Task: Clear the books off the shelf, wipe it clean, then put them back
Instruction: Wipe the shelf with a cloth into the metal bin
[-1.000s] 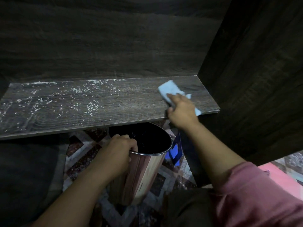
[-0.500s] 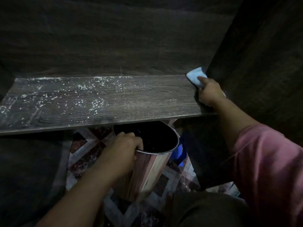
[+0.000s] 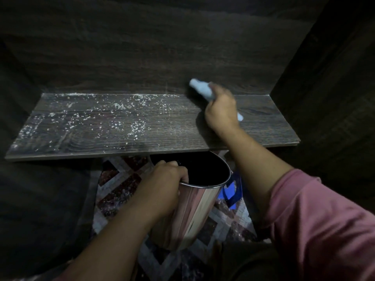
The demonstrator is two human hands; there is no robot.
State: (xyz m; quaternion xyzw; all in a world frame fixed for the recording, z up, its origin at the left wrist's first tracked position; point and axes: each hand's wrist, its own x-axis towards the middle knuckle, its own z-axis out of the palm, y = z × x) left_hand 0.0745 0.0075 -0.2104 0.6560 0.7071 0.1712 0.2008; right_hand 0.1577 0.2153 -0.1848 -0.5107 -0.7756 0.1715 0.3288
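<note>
The shelf is closed in by the back panel behind and a side panel at its right end, and its front edge is open. White crumbs litter its left and middle. The right hand, holding a blue cloth, occupies the rear, right of middle. Just below the front edge, a metal bin gripped by the left hand fills the gap.

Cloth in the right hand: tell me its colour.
The cloth is light blue, best seen in the head view.

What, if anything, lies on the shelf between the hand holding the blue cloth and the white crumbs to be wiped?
Nothing visible. The right hand grips the cloth near the back wall; bare shelf wood runs from it leftward to the crumbs.
</note>
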